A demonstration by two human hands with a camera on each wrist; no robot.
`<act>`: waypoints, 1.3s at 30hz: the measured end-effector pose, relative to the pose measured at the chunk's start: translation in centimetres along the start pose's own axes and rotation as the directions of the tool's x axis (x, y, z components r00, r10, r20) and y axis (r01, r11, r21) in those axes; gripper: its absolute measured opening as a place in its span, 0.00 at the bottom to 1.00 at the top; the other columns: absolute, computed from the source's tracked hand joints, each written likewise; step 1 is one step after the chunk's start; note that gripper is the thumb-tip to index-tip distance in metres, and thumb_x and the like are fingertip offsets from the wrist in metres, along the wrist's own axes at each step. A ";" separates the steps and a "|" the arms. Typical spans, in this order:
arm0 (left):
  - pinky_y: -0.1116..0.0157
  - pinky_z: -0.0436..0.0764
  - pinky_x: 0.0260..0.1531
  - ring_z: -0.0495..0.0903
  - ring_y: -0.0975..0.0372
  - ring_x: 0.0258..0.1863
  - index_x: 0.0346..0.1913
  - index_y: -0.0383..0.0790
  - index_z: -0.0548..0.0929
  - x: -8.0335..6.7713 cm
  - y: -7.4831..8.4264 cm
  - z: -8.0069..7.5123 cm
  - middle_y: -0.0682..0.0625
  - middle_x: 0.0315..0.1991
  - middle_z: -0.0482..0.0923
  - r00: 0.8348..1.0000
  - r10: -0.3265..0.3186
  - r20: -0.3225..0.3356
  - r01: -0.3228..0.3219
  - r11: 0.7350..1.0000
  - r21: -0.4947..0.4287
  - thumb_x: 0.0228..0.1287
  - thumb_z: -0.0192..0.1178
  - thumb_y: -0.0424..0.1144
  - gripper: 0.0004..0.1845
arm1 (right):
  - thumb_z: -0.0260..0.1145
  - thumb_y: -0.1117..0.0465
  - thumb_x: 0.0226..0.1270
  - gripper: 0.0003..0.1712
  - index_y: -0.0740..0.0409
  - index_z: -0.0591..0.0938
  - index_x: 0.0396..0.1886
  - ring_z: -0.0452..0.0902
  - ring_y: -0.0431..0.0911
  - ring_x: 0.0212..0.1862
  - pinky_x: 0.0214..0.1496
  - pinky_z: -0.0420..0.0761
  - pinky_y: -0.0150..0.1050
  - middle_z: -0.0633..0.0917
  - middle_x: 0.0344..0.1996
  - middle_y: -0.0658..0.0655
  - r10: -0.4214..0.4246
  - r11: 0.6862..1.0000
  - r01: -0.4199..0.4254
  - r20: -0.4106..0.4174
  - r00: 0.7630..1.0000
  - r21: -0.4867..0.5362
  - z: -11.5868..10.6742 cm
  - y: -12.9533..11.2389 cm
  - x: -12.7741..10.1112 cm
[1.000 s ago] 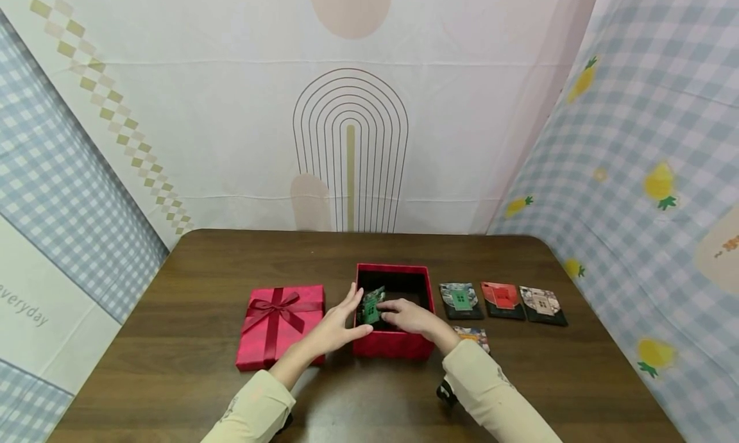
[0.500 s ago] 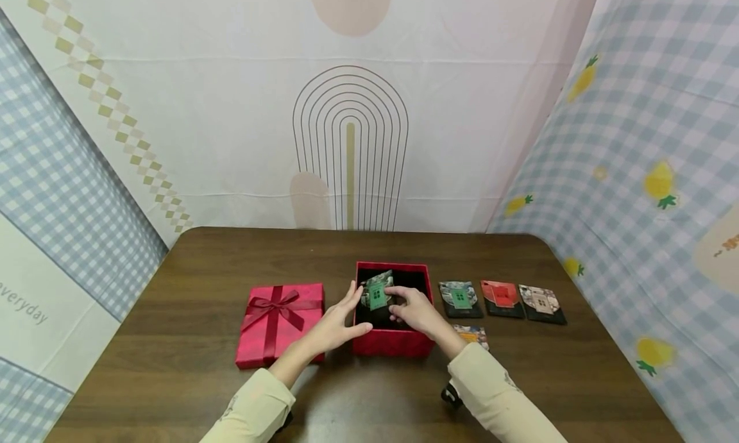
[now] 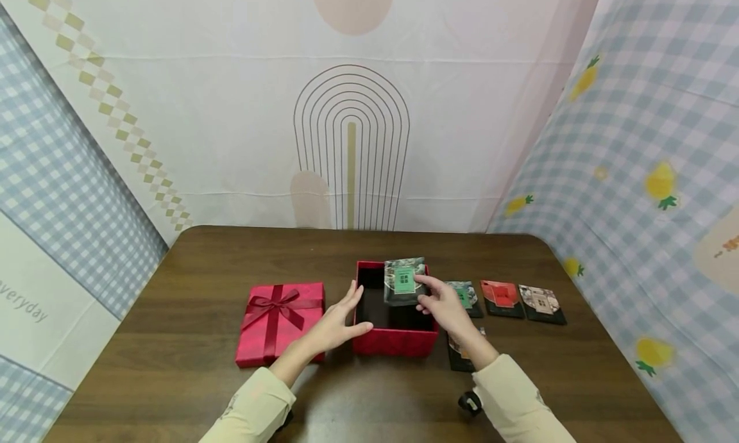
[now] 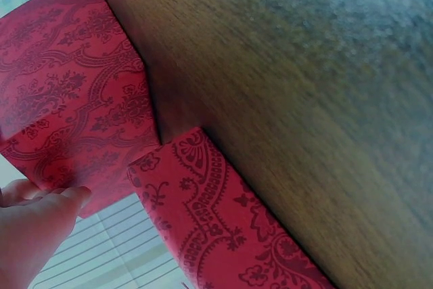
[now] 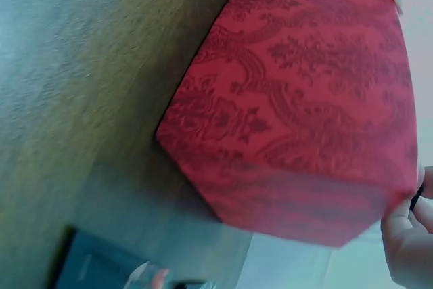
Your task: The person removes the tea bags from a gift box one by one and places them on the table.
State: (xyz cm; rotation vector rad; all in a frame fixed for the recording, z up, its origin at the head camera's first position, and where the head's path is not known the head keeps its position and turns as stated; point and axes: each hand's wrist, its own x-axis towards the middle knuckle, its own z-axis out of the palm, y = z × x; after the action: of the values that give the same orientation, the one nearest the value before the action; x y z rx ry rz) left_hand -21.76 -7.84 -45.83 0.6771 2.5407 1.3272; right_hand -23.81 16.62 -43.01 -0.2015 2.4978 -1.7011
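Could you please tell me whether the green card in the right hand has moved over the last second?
Yes. The green card, held by the right hand, has risen out of the red box and shifted right, above its far right rim.

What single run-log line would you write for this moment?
left hand: rests on red box | right hand: holds green card over box | lid: beside box, left

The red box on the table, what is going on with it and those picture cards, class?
A person sits at a wooden table. Their left hand rests open against the left wall of the open red box. Their right hand pinches a card with a green house, held above the box. The lid with a bow lies left of the box. Several more cards lie on the table to the right.
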 end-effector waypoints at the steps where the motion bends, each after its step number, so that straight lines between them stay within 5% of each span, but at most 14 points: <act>1: 0.47 0.58 0.61 0.53 0.46 0.67 0.70 0.34 0.48 0.0 0.0 0.0 0.39 0.72 0.35 1.000 0.003 0.000 -0.003 1.000 0.003 0.61 0.58 0.48 0.43 | 0.53 0.75 0.62 0.25 0.64 0.70 0.61 0.79 0.49 0.31 0.33 0.78 0.36 0.69 0.60 0.67 0.012 1.000 -0.012 0.001 1.000 0.026 -0.4 0.1 -0.2; 6: 0.47 0.57 0.61 0.51 0.46 0.68 0.70 0.34 0.48 0.0 0.0 0.1 0.40 0.72 0.35 1.000 0.005 -0.006 -0.005 1.000 -0.001 0.61 0.58 0.48 0.43 | 0.52 0.72 0.64 0.26 0.63 0.67 0.63 0.79 0.45 0.33 0.35 0.78 0.33 0.61 0.65 0.67 0.050 0.994 -0.049 -0.005 0.999 0.101 -2.5 0.8 -1.5; 15: 0.47 0.57 0.61 0.50 0.46 0.68 0.71 0.36 0.48 0.0 0.0 0.1 0.40 0.72 0.35 1.000 0.004 -0.003 -0.004 1.000 0.001 0.61 0.58 0.48 0.42 | 0.51 0.71 0.66 0.28 0.64 0.63 0.66 0.76 0.36 0.29 0.28 0.75 0.30 0.67 0.60 0.64 0.103 0.981 -0.092 -0.056 0.993 0.168 -6.5 2.6 -5.0; 22: 0.47 0.57 0.61 0.50 0.46 0.68 0.70 0.35 0.48 0.0 -0.1 0.2 0.40 0.72 0.35 1.000 0.008 -0.002 -0.008 1.000 -0.007 0.61 0.58 0.48 0.43 | 0.55 0.67 0.65 0.28 0.66 0.63 0.65 0.77 0.38 0.32 0.33 0.77 0.31 0.72 0.51 0.45 0.132 0.984 -0.118 -0.098 0.986 0.133 -9.2 4.8 -7.4; 27: 0.47 0.57 0.61 0.50 0.46 0.68 0.70 0.35 0.49 0.0 -0.1 0.2 0.39 0.72 0.35 1.000 0.013 -0.006 -0.013 1.000 -0.003 0.61 0.59 0.48 0.42 | 0.55 0.66 0.66 0.29 0.66 0.62 0.65 0.77 0.39 0.33 0.34 0.78 0.34 0.72 0.54 0.54 0.175 0.982 -0.167 -0.100 0.979 0.082 -11.0 6.3 -8.2; 32: 0.47 0.57 0.61 0.50 0.45 0.68 0.70 0.34 0.49 0.0 -0.1 0.2 0.37 0.71 0.36 1.000 0.015 -0.005 -0.015 1.000 0.003 0.61 0.59 0.46 0.42 | 0.54 0.68 0.65 0.28 0.66 0.62 0.65 0.78 0.40 0.33 0.34 0.79 0.36 0.60 0.62 0.70 0.217 0.976 -0.215 -0.078 0.973 0.043 -12.7 7.8 -9.0; 39: 0.47 0.57 0.61 0.50 0.46 0.68 0.70 0.34 0.49 0.0 0.0 0.1 0.38 0.72 0.36 1.000 0.021 -0.009 -0.021 1.000 0.002 0.61 0.59 0.46 0.42 | 0.51 0.72 0.64 0.28 0.71 0.61 0.65 0.78 0.41 0.32 0.33 0.78 0.36 0.57 0.62 0.76 0.278 0.960 -0.279 -0.050 0.959 -0.006 -14.2 9.4 -9.7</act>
State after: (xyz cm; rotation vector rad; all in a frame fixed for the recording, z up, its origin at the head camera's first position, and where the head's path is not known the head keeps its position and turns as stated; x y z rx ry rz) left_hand -21.77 -7.78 -45.92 0.7019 2.5492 1.3380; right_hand -17.12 34.74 -46.42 0.1856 2.4307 -1.5935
